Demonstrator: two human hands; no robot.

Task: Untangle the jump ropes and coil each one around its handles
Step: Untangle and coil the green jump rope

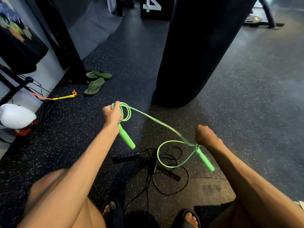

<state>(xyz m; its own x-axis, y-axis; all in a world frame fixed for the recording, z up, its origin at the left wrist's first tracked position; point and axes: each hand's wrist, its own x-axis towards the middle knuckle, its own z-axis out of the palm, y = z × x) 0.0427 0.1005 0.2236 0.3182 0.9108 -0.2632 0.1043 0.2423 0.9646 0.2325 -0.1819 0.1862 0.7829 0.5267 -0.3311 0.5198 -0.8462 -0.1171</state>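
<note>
My left hand [112, 114] grips one green handle [127, 137] of a green jump rope together with a few small coils of its cord [125, 111]. From there the cord [158, 122] runs taut to my right hand [206, 136], which pinches it near a knot. The second green handle [205, 159] dangles below that hand, beside a loose green loop. On the floor between my arms lies a black jump rope [164, 163] in a loose tangle, one purple-striped black handle [127, 157] pointing left.
A big black punching bag [197, 51] hangs just ahead. Green flip-flops [97, 82] and an orange-and-yellow jump rope [63, 97] lie at left, near a black rack [65, 46]. A white bag [16, 116] sits far left. My sandalled feet [190, 218] are at the bottom.
</note>
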